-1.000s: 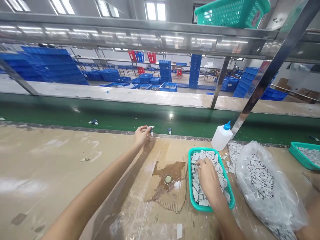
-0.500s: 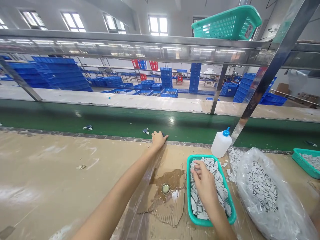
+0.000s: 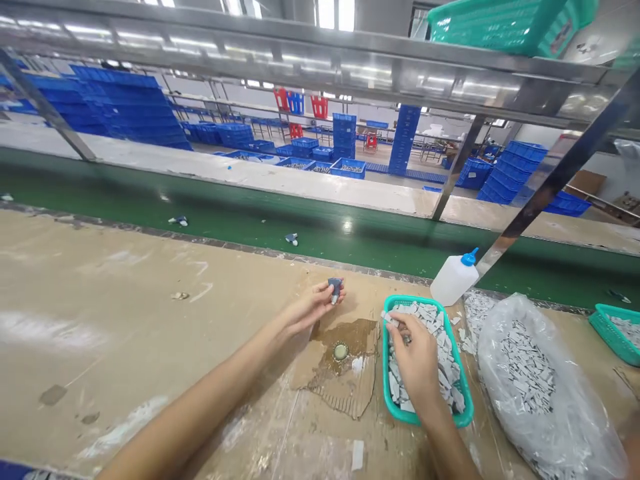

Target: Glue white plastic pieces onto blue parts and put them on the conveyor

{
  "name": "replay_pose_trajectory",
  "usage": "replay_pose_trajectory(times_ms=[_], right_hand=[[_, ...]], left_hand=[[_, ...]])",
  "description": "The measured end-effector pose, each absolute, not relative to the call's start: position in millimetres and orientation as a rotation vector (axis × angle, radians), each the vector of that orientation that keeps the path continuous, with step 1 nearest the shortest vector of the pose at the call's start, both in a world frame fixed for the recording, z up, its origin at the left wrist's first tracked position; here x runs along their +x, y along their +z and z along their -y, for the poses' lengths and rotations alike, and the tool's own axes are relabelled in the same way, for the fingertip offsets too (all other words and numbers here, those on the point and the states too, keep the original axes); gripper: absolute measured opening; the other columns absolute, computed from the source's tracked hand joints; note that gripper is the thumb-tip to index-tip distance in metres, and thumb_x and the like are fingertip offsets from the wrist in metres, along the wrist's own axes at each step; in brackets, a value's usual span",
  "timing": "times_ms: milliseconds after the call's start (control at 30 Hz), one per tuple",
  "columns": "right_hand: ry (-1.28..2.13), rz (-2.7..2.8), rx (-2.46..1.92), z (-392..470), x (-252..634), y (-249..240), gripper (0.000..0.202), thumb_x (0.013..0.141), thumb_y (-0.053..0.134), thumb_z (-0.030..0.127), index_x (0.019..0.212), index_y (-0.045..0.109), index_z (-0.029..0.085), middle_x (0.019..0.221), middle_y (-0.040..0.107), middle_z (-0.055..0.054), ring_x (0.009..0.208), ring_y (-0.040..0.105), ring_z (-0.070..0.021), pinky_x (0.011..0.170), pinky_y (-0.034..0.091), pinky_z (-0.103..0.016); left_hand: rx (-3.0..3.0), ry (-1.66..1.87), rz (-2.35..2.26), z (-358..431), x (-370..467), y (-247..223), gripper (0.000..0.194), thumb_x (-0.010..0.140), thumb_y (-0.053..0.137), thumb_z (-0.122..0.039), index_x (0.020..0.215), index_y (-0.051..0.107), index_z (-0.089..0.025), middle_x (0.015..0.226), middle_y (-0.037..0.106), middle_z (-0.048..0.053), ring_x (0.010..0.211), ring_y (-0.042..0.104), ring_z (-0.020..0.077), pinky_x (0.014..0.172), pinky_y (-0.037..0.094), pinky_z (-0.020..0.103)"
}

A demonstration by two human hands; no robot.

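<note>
My left hand (image 3: 320,301) holds a small dark blue piece with a white tip (image 3: 335,289) between its fingers, above the brown table. Over the left rim of a green basket (image 3: 387,373), my right hand (image 3: 415,343) pinches a small light grey piece (image 3: 390,320). Many similar grey pieces (image 3: 447,360) fill the basket. Left of the basket, a round cap (image 3: 341,351) rests on a wet, torn cardboard patch (image 3: 357,393).
A white bottle with a blue tip (image 3: 454,280) stands behind the basket. To the right lie a clear bag of pieces (image 3: 530,367) and another green basket (image 3: 613,340). A green belt (image 3: 240,213) with small dark parts runs behind, below a metal frame (image 3: 460,167).
My left hand has come back from the belt with the dark blue piece. My right hand has shifted to the basket's left rim, a grey piece now visible in its fingertips. The view has tilted.
</note>
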State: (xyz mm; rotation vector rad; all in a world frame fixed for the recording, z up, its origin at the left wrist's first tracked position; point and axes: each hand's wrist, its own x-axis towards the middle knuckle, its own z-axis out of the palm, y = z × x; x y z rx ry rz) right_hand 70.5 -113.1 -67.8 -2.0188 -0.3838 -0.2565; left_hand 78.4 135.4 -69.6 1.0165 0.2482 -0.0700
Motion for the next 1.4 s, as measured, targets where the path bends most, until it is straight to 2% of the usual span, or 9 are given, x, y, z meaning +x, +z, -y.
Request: replay_pose_trajectory(times_ms=[200, 367, 500, 667, 933, 1133, 1400], right_hand=[[-0.162, 0.626, -2.004, 85, 47, -79, 0.029, 0.093, 0.052, 0.022, 0.113, 0.073, 0.018, 0.108, 0.075, -0.010, 0.091, 0.073, -0.0194, 0.081, 0.059, -0.029], [-0.030, 0.865, -2.204, 75, 40, -86, 0.029, 0.095, 0.051, 0.019, 0.112, 0.075, 0.021, 0.099, 0.077, -0.007, 0.081, 0.073, -0.0173, 0.074, 0.059, -0.026], [-0.072, 1.042, -2.314, 76, 42, -89, 0.029, 0.097, 0.049, 0.020, 0.104, 0.078, 0.021, 0.098, 0.077, -0.009, 0.081, 0.073, -0.0183, 0.073, 0.058, -0.027], [-0.187, 1.187, -2.414, 77, 44, -98, 0.034, 0.100, 0.044, 0.022, 0.113, 0.074, 0.017, 0.092, 0.077, -0.009, 0.077, 0.071, -0.0183, 0.071, 0.057, -0.029], [-0.248, 1.317, -2.443, 77, 44, -98, 0.033, 0.101, 0.043, 0.022, 0.116, 0.072, 0.017, 0.097, 0.077, -0.009, 0.081, 0.071, -0.0167, 0.073, 0.057, -0.028], [-0.212, 1.346, -2.445, 76, 42, -97, 0.033, 0.100, 0.045, 0.021, 0.118, 0.072, 0.017, 0.101, 0.076, -0.011, 0.084, 0.072, -0.0177, 0.074, 0.058, -0.029], [-0.186, 0.721, -2.138, 79, 41, -77, 0.022, 0.091, 0.065, 0.026, 0.109, 0.076, 0.021, 0.099, 0.077, -0.006, 0.083, 0.074, -0.0192, 0.080, 0.062, -0.034]], left_hand=[[1.251, 0.055, -0.300, -129, 37, -84, 0.039, 0.066, 0.087, -0.038, 0.091, 0.069, -0.013, 0.084, 0.070, 0.007, 0.076, 0.066, 0.0148, 0.072, 0.051, 0.022], [1.253, 0.233, -0.325, -134, 34, -84, 0.038, 0.062, 0.086, -0.041, 0.082, 0.070, -0.013, 0.079, 0.070, 0.007, 0.075, 0.065, 0.0168, 0.073, 0.050, 0.027], [1.214, 0.301, -0.359, -135, 31, -79, 0.026, 0.067, 0.082, -0.032, 0.080, 0.070, -0.013, 0.075, 0.069, 0.005, 0.069, 0.061, 0.0131, 0.069, 0.048, 0.026], [1.217, 0.318, -0.306, -137, 29, -80, 0.017, 0.072, 0.078, -0.024, 0.080, 0.069, -0.012, 0.075, 0.068, 0.005, 0.068, 0.061, 0.0114, 0.068, 0.047, 0.025], [1.241, 0.303, -0.228, -140, 35, -93, 0.018, 0.070, 0.077, -0.020, 0.082, 0.070, -0.008, 0.075, 0.068, 0.005, 0.066, 0.061, 0.0104, 0.066, 0.046, 0.025], [1.269, 0.283, -0.207, -139, 35, -102, 0.025, 0.070, 0.079, -0.024, 0.087, 0.072, -0.008, 0.078, 0.071, 0.007, 0.067, 0.063, 0.0112, 0.062, 0.047, 0.023], [1.314, 0.109, -0.156, -138, 35, -104, 0.016, 0.062, 0.078, -0.007, 0.078, 0.075, -0.011, 0.075, 0.073, 0.005, 0.069, 0.066, 0.0133, 0.067, 0.050, 0.024]])
